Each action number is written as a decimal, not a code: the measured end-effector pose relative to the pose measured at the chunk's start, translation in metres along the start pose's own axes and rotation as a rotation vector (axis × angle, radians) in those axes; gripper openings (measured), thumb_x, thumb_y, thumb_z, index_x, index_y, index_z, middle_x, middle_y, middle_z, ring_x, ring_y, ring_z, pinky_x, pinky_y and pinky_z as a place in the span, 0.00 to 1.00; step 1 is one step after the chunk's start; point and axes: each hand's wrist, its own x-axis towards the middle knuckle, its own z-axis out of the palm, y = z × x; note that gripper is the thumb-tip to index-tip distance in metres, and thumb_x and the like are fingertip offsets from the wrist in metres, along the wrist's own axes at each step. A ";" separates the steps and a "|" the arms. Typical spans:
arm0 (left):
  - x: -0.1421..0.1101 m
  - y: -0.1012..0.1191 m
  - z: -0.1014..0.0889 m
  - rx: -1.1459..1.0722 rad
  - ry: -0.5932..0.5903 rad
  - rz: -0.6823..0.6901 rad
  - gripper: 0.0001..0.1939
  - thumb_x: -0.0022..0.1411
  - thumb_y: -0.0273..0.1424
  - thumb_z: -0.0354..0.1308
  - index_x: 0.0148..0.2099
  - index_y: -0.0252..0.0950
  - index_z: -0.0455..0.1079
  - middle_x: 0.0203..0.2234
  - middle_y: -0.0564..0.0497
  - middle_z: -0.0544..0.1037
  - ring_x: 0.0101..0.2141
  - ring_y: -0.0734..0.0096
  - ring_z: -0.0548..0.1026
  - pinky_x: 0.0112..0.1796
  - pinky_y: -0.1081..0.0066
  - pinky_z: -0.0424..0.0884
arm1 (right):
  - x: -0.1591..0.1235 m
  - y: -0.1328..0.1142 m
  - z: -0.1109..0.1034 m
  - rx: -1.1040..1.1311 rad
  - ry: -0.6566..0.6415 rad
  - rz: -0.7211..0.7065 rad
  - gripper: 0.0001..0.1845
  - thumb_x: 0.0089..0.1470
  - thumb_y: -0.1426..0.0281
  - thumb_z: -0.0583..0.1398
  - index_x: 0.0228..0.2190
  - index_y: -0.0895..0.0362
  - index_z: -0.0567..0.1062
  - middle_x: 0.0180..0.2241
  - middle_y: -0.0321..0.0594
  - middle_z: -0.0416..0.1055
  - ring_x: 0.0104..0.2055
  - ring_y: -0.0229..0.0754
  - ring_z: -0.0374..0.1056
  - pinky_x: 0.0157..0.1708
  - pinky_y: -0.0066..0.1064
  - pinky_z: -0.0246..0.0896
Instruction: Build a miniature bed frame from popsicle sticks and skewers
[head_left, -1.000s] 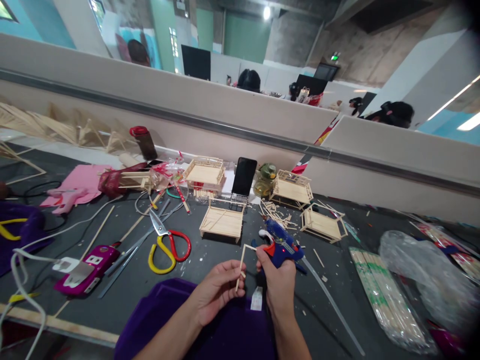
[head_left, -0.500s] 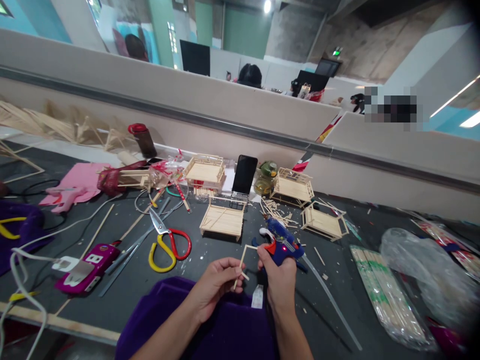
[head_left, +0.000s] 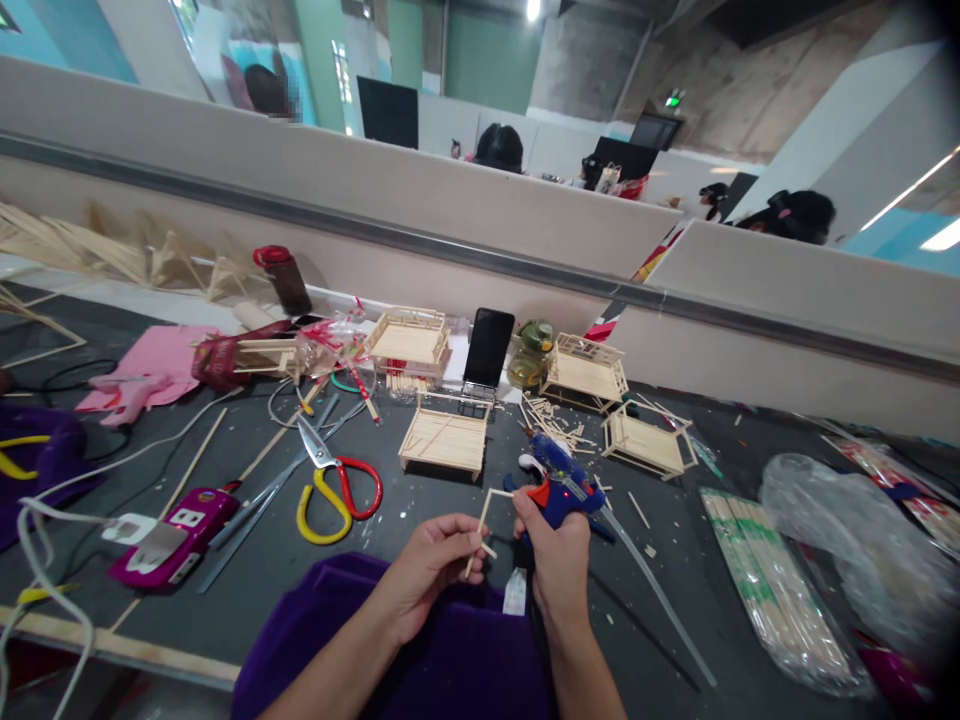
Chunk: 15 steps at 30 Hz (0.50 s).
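Observation:
Pinched between the thumb and fingers of my left hand (head_left: 439, 560) is a small piece of joined thin wooden sticks (head_left: 484, 512), bent at a corner. The piece's upper stick reaches to the thumb tip of my right hand (head_left: 561, 568). My right hand is closed around a blue glue gun (head_left: 556, 472), whose nozzle points up and away to the left. A long clear glue stick (head_left: 660, 597) sticks out of its back end. Just beyond my hands stands a small wooden stick bed frame (head_left: 446, 440).
Scissors (head_left: 348, 490) with red and yellow handles lie left of my hands, near a purple power strip (head_left: 176, 537). More small stick frames (head_left: 649, 443), a phone (head_left: 489, 348) on a stand and loose stick bits (head_left: 559, 425) are farther back. Bagged sticks (head_left: 776, 590) lie right.
My hands stay nearly in place, still holding the stick piece and glue gun. The glue stick's tail has shifted slightly up and left.

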 end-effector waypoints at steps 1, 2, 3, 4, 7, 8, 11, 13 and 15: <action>0.000 0.000 0.000 0.002 0.003 0.001 0.14 0.46 0.32 0.72 0.34 0.31 0.75 0.21 0.51 0.76 0.21 0.78 0.73 0.27 0.75 0.73 | 0.000 0.000 0.000 -0.001 0.004 -0.001 0.16 0.47 0.60 0.67 0.30 0.61 0.76 0.18 0.33 0.69 0.19 0.34 0.62 0.23 0.26 0.59; 0.000 0.000 0.000 0.004 0.006 0.001 0.14 0.46 0.32 0.71 0.34 0.31 0.75 0.21 0.51 0.77 0.21 0.78 0.73 0.28 0.75 0.73 | 0.000 0.000 0.000 -0.002 0.007 0.000 0.16 0.47 0.60 0.67 0.30 0.61 0.76 0.18 0.33 0.69 0.19 0.34 0.62 0.23 0.26 0.59; 0.000 -0.001 -0.001 0.007 0.007 -0.001 0.13 0.47 0.32 0.71 0.34 0.31 0.75 0.22 0.51 0.77 0.21 0.78 0.73 0.28 0.75 0.73 | 0.000 0.000 0.001 -0.001 0.009 0.003 0.16 0.46 0.60 0.67 0.30 0.61 0.76 0.18 0.33 0.69 0.19 0.34 0.62 0.23 0.26 0.59; 0.001 -0.001 -0.001 0.007 0.007 -0.003 0.13 0.47 0.32 0.71 0.34 0.31 0.75 0.22 0.51 0.77 0.21 0.78 0.73 0.28 0.75 0.73 | 0.000 -0.001 0.001 0.001 0.011 0.007 0.17 0.46 0.60 0.67 0.30 0.62 0.76 0.18 0.33 0.69 0.19 0.34 0.62 0.23 0.26 0.59; 0.001 -0.001 -0.002 -0.003 0.009 -0.004 0.13 0.47 0.32 0.71 0.34 0.31 0.75 0.21 0.52 0.76 0.21 0.79 0.72 0.27 0.76 0.73 | -0.001 -0.003 0.001 0.011 0.015 0.014 0.17 0.45 0.60 0.68 0.31 0.62 0.77 0.17 0.33 0.69 0.19 0.34 0.62 0.22 0.26 0.59; 0.002 0.000 -0.002 -0.008 0.012 -0.004 0.13 0.46 0.32 0.71 0.34 0.31 0.75 0.22 0.52 0.76 0.21 0.79 0.72 0.27 0.76 0.73 | -0.001 -0.004 0.001 0.016 0.017 0.014 0.17 0.45 0.60 0.68 0.31 0.62 0.77 0.17 0.33 0.69 0.19 0.34 0.62 0.23 0.26 0.59; 0.001 0.001 -0.002 -0.013 0.025 -0.004 0.13 0.46 0.32 0.72 0.34 0.31 0.75 0.22 0.51 0.77 0.21 0.78 0.73 0.28 0.75 0.73 | -0.001 -0.006 0.002 0.029 0.019 0.008 0.17 0.45 0.60 0.68 0.30 0.62 0.77 0.17 0.33 0.68 0.19 0.34 0.62 0.22 0.26 0.59; 0.001 0.001 -0.002 -0.012 0.029 -0.007 0.14 0.46 0.32 0.72 0.34 0.31 0.75 0.22 0.51 0.77 0.22 0.78 0.73 0.28 0.75 0.73 | 0.000 -0.006 0.002 0.027 0.021 0.008 0.17 0.45 0.60 0.68 0.30 0.62 0.77 0.17 0.33 0.68 0.19 0.34 0.62 0.22 0.26 0.59; 0.000 0.001 -0.002 -0.011 0.030 -0.008 0.14 0.46 0.32 0.72 0.34 0.31 0.75 0.22 0.51 0.77 0.22 0.78 0.73 0.28 0.75 0.73 | 0.000 -0.005 0.003 0.019 0.021 0.012 0.17 0.45 0.59 0.68 0.30 0.62 0.77 0.17 0.33 0.69 0.19 0.35 0.62 0.22 0.26 0.59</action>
